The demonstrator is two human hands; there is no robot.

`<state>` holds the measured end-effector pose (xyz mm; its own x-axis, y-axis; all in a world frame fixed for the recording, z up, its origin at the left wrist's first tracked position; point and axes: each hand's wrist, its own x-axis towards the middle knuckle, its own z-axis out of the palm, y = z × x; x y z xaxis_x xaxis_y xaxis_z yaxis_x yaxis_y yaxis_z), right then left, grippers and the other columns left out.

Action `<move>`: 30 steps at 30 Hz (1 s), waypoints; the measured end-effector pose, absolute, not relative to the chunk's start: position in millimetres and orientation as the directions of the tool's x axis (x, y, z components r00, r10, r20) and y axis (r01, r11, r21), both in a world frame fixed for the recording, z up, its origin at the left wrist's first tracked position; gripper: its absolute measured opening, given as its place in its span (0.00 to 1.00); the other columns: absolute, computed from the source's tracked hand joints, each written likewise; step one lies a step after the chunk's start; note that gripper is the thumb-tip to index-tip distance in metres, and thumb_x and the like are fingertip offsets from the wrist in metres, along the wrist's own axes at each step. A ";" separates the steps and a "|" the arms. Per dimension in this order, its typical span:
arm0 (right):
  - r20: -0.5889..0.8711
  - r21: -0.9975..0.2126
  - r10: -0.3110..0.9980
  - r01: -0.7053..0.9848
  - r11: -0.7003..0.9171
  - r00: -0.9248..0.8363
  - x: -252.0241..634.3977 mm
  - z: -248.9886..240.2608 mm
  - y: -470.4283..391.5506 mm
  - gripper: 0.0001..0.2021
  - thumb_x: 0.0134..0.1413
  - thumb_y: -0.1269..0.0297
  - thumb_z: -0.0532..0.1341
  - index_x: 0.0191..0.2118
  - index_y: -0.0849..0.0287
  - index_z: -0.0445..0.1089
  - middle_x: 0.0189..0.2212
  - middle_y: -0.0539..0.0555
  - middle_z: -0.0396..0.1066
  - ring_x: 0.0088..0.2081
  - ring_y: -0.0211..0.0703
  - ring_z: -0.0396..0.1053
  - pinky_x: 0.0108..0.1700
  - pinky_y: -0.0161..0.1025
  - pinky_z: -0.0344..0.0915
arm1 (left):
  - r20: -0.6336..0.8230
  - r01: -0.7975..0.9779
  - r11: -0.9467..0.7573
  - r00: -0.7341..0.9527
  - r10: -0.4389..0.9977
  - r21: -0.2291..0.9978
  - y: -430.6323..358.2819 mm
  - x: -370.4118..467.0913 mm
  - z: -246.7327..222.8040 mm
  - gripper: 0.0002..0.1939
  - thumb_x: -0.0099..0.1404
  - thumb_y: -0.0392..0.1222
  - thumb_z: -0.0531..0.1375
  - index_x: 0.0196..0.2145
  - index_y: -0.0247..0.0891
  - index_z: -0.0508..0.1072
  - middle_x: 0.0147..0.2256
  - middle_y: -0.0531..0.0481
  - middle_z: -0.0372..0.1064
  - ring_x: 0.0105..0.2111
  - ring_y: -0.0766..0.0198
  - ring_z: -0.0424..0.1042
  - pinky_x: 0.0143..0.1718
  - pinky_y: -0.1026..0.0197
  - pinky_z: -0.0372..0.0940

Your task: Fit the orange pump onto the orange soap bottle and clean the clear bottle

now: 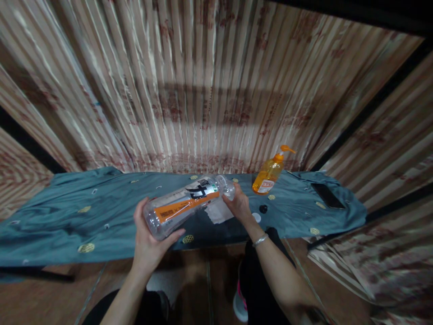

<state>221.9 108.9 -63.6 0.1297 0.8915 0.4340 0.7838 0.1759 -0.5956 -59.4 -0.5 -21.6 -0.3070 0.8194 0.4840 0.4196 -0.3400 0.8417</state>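
Note:
A clear plastic bottle (186, 203) with an orange, white and black label is held tilted above the cloth-covered table, its base at the left and its narrow end up to the right. My left hand (150, 239) wraps round the base. My right hand (239, 203) grips a small clear piece (227, 188) at the narrow end; whether that piece is separate from the bottle I cannot tell. Beneath them lies a white tissue (219, 211). Close to my right hand are a small black cap (263, 209) and a white round disc (256, 217).
An orange pump bottle (268, 176) stands toward the back right of the blue-green cloth (111, 207). A dark phone (327, 196) lies at the right end. Behind the table hangs a striped curtain (203, 90), with dark frame bars at the sides.

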 end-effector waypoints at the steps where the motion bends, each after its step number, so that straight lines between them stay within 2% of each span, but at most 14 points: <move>1: 0.427 -0.599 0.895 0.782 0.174 0.128 221.8 -62.8 108.5 0.22 0.55 0.66 0.67 0.55 0.58 0.65 0.47 0.61 0.80 0.50 0.53 0.79 0.53 0.45 0.74 | 0.475 0.414 -0.334 -0.306 0.825 0.847 -0.6 -59.6 -22.1 0.62 0.40 0.62 0.77 0.66 0.42 0.55 0.61 0.36 0.61 0.60 0.40 0.67 0.65 0.35 0.60; 7: 0.408 -0.612 0.905 0.772 0.171 0.123 221.3 -59.6 107.0 0.23 0.56 0.66 0.66 0.56 0.58 0.65 0.49 0.62 0.79 0.52 0.53 0.78 0.56 0.46 0.73 | 0.467 0.420 -0.326 -0.296 0.833 0.847 -4.0 -61.9 -20.6 0.58 0.47 0.63 0.73 0.68 0.41 0.54 0.61 0.37 0.62 0.59 0.41 0.69 0.63 0.36 0.63; 14: 0.432 -0.585 0.895 0.790 0.184 0.112 221.4 -61.7 106.7 0.22 0.55 0.67 0.67 0.55 0.58 0.65 0.47 0.62 0.80 0.50 0.54 0.79 0.53 0.46 0.74 | 0.435 0.313 -0.349 -0.271 0.858 0.883 -4.9 -65.4 -21.5 0.48 0.60 0.62 0.65 0.70 0.43 0.52 0.63 0.36 0.62 0.60 0.40 0.68 0.65 0.34 0.58; 30: 0.448 -0.577 0.888 0.792 0.201 0.101 222.6 -62.0 106.8 0.22 0.55 0.66 0.67 0.55 0.59 0.65 0.47 0.60 0.80 0.50 0.53 0.79 0.52 0.44 0.74 | 0.444 0.299 -0.361 -0.286 0.849 0.883 -2.9 -65.9 -26.0 0.46 0.61 0.61 0.64 0.70 0.43 0.53 0.63 0.37 0.61 0.62 0.39 0.66 0.67 0.34 0.55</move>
<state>222.6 106.8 -62.0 0.1010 0.8885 0.4477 0.7916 0.2009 -0.5771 -65.9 -2.9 -26.0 -0.2856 0.8494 0.4439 0.2990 -0.3611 0.8833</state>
